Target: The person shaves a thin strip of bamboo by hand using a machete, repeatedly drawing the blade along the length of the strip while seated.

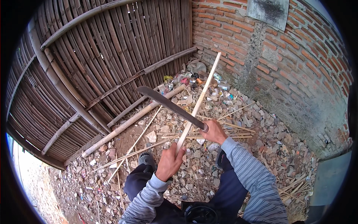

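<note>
The left hand (169,162) is clenched around the lower end of a long, pale, split bamboo strip (199,100), which it holds slanting up and away from the body. The grip sits low, seemingly so that most of the strip's length stays free for the blade. The strip's far tip points toward the red brick wall (283,56).

The right hand (213,130) is closed tight on the handle of a dark, curved-tipped steel machete (167,104). The blade lies across the strip just above the left hand and crosses it at an angle, its tip on the side away from the brick wall. Blade and strip appear to touch at the crossing, and whether the edge has bitten in cannot be told. In my judgement the angle suits shaving or splitting along the strip, with the edge kept clear of the fingers.

Count: one strip in hand, one machete and two hands, both gripping.

A thick pale bamboo pole (130,121) lies on the ground, running toward the brick wall along the foot of a woven dark bamboo fence (93,63). Several thin pale bamboo slivers (209,132) lie loose near the right hand; the exact number cannot be fixed. More cut pale bamboo offcuts (294,186) are heaped at the foot of the brick wall. Rubble and litter (194,78) fill the corner where the fence meets the brick wall. One grey shoe (146,159) is visible beside the left hand.
</note>
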`<state>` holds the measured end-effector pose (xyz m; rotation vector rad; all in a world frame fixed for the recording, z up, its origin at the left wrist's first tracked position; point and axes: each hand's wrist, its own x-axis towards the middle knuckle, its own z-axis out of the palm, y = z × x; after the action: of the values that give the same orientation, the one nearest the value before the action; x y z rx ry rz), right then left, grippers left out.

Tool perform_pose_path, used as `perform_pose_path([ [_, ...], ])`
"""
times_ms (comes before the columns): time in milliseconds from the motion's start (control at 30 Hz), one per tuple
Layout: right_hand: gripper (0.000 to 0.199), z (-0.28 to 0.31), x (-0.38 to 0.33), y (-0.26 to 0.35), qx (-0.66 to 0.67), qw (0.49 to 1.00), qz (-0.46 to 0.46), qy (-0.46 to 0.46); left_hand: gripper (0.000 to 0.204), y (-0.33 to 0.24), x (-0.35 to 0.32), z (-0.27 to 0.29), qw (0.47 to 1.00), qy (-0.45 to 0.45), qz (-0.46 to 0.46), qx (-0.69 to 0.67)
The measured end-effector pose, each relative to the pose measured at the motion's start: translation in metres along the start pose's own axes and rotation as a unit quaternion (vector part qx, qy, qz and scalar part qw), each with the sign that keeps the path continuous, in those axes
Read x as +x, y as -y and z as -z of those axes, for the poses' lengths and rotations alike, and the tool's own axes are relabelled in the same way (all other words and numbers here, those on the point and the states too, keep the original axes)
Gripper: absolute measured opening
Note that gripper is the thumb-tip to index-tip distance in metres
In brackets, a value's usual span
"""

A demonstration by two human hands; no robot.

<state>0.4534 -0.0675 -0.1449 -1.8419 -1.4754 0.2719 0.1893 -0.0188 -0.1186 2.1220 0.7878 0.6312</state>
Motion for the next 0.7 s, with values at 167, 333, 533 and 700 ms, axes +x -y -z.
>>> perform_pose_path([
  [167, 0.013, 0.017, 0.020, -0.015, -0.046, 0.998, 0.037, -0.025, 0.033, -0.002, -0.005, 0.003, 1.000, -0.011, -0.013, 0.010],
  [333, 0.022, 0.025, 0.033, -0.050, 0.002, 0.989, -0.089, -0.116, 0.036, -0.005, -0.010, 0.006, 1.000, -0.010, -0.025, -0.013],
  [533, 0.017, 0.010, 0.018, -0.017, -0.040, 0.999, -0.012, -0.024, 0.035, 0.004, -0.012, 0.012, 1.000, -0.020, -0.009, -0.001],
  [700, 0.010, 0.011, 0.021, -0.009, -0.077, 0.995, 0.056, 0.012, 0.033, 0.010, -0.017, 0.009, 0.997, -0.052, -0.040, 0.040],
])
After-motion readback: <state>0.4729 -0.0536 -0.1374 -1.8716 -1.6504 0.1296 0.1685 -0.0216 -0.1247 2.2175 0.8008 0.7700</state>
